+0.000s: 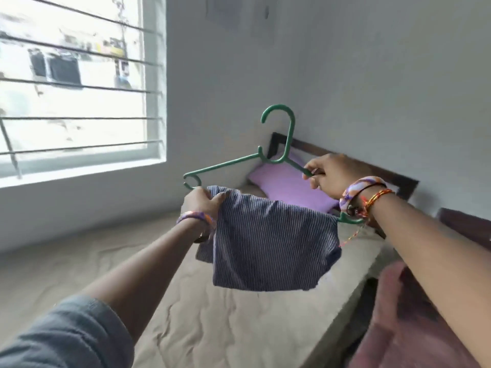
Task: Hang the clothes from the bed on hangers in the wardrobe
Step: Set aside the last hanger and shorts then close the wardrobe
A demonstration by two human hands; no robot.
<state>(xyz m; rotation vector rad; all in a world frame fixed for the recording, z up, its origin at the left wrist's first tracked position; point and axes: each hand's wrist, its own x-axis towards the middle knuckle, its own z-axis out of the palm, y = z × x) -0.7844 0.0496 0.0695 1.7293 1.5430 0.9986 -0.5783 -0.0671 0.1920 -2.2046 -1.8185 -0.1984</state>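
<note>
I hold a green hanger (276, 155) up in the air over the bed (212, 314), its hook pointing upward toward the wall; a striped blue-grey garment (271, 243) is draped over the hanger's lower bar and hangs down from it, well above the mattress; my left hand (204, 205) grips the garment's top corner at the left end of the hanger, fingers (220, 197) curled over the cloth and pinching it against the bar; my right hand (334, 173) holds the hanger's right sloping arm, fingers curled round the green plastic, thumb side toward the hook; the right end of the hanger shows just under that wrist, which wears a patterned bangle (356, 192) and coloured threads; a similar band sits on my left wrist; behind the hanger a purple pillow (289, 187) lies at the head of the bed against the dark headboard, near the corner of the walls; a barred window (77, 83) fills the left side
</note>
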